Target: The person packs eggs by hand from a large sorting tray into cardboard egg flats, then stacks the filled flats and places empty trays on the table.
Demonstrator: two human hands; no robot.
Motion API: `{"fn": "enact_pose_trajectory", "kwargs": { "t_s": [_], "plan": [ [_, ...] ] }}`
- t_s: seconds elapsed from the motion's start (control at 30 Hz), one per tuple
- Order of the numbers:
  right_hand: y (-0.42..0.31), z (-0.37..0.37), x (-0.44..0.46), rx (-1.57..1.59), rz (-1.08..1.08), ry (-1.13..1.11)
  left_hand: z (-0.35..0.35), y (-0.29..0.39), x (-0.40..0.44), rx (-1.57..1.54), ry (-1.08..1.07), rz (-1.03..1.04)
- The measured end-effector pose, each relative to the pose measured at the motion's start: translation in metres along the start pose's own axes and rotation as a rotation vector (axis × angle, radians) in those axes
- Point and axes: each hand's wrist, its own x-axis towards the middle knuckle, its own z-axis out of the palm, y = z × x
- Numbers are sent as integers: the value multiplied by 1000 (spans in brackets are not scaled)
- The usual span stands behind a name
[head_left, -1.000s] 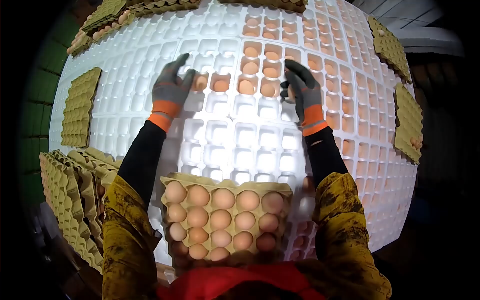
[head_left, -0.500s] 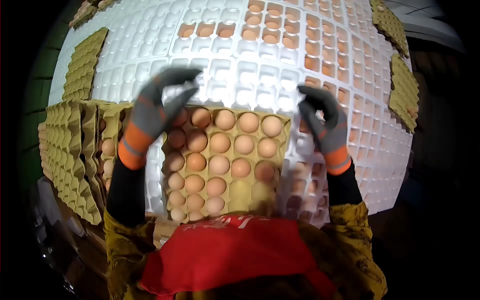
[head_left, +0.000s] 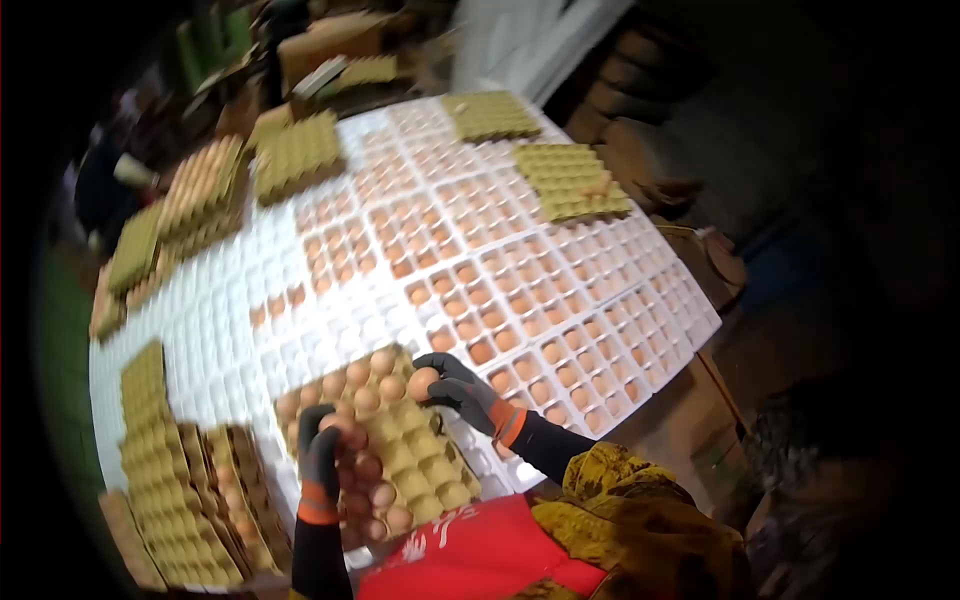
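Observation:
A pulp egg tray (head_left: pixel 415 425) lies in front of me on white plastic trays, with brown eggs along its far and left sides and bare cups in the middle and right. My right hand (head_left: pixel 460 390), in a grey and orange glove, pinches a brown egg (head_left: pixel 422 384) above the tray's far right corner. At the tray's left side my left hand (head_left: pixel 318 455), gloved alike, curls around an egg (head_left: pixel 343 428); part of that egg and the palm are hidden.
White plastic trays (head_left: pixel 215 290) cover the table, many cups filled with eggs toward the right. Stacked pulp trays (head_left: pixel 170 480) stand at the near left. More pulp trays (head_left: pixel 300 155) sit along the far side, and two others (head_left: pixel 570 180) at the far right. A person (head_left: pixel 110 190) is at the far left.
The view has swung, showing more of the table. My hands were apart and without eggs; now each grips one. More cups of the pulp tray in front of me are bare.

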Motion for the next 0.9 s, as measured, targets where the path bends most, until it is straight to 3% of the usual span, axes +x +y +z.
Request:
{"fn": "enact_pose_trajectory", "kwargs": {
  "t_s": [0.03, 0.1, 0.17, 0.2, 0.23, 0.3, 0.37, 0.43, 0.47, 0.5, 0.57, 0.6, 0.63, 0.67, 0.7, 0.77, 0.8, 0.87, 0.9],
  "plan": [
    [-3, -7, 2, 89, 31, 7, 6, 13, -2, -18, 5, 87],
    [10, -17, 32, -651, -97, -15, 5, -14, 23, 486, 113, 292],
    [10, 10, 35, -1268, -269, -7, 38, -3, 27, 1068, 79, 786],
    [19, 17, 38, -1556, -310, -32, 45, -2, 28, 1307, -20, 660],
    [55, 9, 58, -1791, -441, 3, 49, -2, 32, 1347, -62, 596],
    [82, 6, 76, -1921, -603, 89, 59, -3, 43, 1425, -144, 462],
    [35, 24, 58, -1749, -228, -46, 65, 7, 42, 1255, -132, 488],
    [25, 12, 47, -1362, -291, 76, 35, -4, 55, 981, -125, 508],
    [0, 14, 31, -1075, -224, 126, 20, -2, 59, 737, -162, 412],
    [20, -9, 48, -604, -187, 119, 13, 15, 57, 401, -199, 121],
    [1, -28, 40, -34, -109, 73, 27, 50, 27, -167, -77, -60],
    [-11, -26, 32, 110, -50, 58, 14, 37, 35, -153, -90, 24],
    [-22, -20, 33, -32, -12, 58, -6, 23, 52, -140, -102, 112],
    [-33, -14, 34, -173, 26, 52, -19, 21, 68, 85, -137, 119],
    [-35, -10, 43, -372, 77, 0, -23, 22, 84, 318, -81, -35],
    [-7, -7, 70, -1100, -508, -21, -2, 14, 91, 1095, -86, 597],
    [-8, 5, 72, -1410, -439, -50, 17, 24, 85, 1261, -104, 647],
    [-13, 33, 79, -1983, -230, -127, 47, 25, 81, 1536, -79, 484],
    [-5, 38, 85, -2071, -232, -125, 52, 17, 89, 1698, -70, 377]
  ]
}}
